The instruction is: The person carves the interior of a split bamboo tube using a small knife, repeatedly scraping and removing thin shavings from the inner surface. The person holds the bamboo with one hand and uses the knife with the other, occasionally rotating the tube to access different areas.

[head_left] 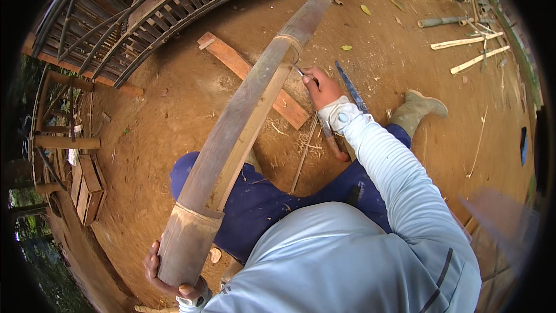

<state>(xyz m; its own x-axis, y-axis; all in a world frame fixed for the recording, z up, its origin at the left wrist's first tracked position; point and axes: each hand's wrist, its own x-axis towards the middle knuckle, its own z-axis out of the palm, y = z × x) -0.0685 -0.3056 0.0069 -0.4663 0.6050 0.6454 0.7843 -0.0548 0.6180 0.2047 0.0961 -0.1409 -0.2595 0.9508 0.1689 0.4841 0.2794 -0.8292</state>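
A thick bamboo pole [231, 122] slants from the lower left up to the far top, resting across my left thigh. Between two of its nodes, a long pale strip has been cut away on its right side. My left hand [174, 275] is wrapped round the pole's near end, its palm hidden beneath. My right hand [322, 88] is closed on a small pointed metal tool [299, 72], its tip at the far end of the cut; most of the tool is hidden in my fingers. Just right of that hand lies a long dark blade [350, 88] on the ground.
A reddish wooden plank [278, 101] lies under the pole. Near my forearm is a curved wooden handle [335, 146]. A slatted bamboo structure [168, 14] stands far left, a wooden crate [88, 188] at left. Bamboo pieces [443, 22] are scattered far right; shavings litter the dirt.
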